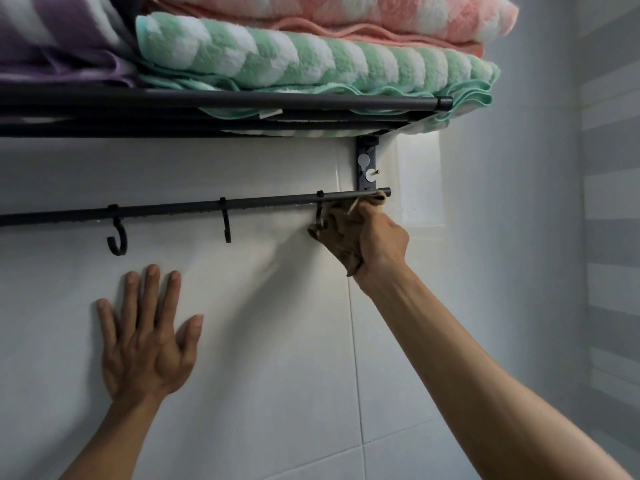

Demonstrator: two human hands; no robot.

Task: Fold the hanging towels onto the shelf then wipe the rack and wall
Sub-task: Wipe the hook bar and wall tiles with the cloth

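A brown cloth (341, 233) is gripped tight in the right hand (379, 244) and pressed on the thin black bar (173, 210) near its right end. The bar runs long from left to right, so most of it lies to the left of that hand. Three hooks (117, 237) hang along it and stand in the way; one is touching the cloth. The left hand (147, 336) is laid flat and open on the white wall (277, 341), holding nothing. Folded towels (311, 60) are stacked on the shelf (221, 102) above. The bar looks wet, perhaps.
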